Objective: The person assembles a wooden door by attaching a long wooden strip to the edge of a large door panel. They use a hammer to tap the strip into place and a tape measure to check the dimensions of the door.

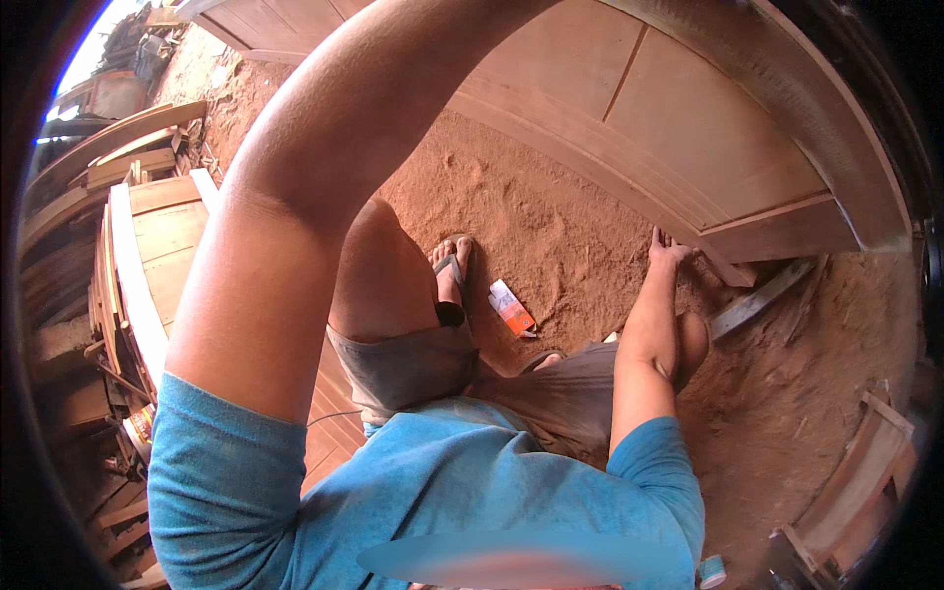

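Note:
A large brown wooden panelled door [703,128] stands tilted across the upper right, its lower edge close to the sandy ground. At that lower edge, my right hand [671,250] is closed on the wood, with part of the fingers hidden behind it. My left arm is raised across the upper left and runs out past the top of the picture, so the left hand is out of sight. Under the door's right corner lies a length of wood [762,300]. A small white and orange carton [512,308] rests on the sand between my feet.
Stacked planks [103,177] and a pale panelled piece [162,241] fill the left side. Another panelled wooden piece [261,25] lies at the top left. A wooden frame [851,482] and a small tin [712,570] are at the lower right.

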A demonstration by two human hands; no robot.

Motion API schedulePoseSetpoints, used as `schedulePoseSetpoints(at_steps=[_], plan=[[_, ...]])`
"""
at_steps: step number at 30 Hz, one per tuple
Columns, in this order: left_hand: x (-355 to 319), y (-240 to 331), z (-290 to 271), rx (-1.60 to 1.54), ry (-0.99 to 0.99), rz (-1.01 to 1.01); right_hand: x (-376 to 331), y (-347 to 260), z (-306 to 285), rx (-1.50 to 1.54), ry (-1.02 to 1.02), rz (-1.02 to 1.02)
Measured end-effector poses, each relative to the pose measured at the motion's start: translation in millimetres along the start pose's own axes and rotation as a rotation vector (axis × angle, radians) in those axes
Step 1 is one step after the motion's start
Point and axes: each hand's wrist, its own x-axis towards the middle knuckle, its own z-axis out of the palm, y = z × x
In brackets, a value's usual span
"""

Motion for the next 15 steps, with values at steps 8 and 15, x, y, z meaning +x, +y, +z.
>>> schedulePoseSetpoints(at_steps=[8,15], plan=[[-19.4,9.8,-7.2,-0.029,-0.006,0.065,48.9,0.1,-34.9,0.277,0.039,0.04],[-131.9,-51.8,-70.4,0.025,0.023,-0.024,1.1,28.9,-2.0,0.143,0.015,0.009]])
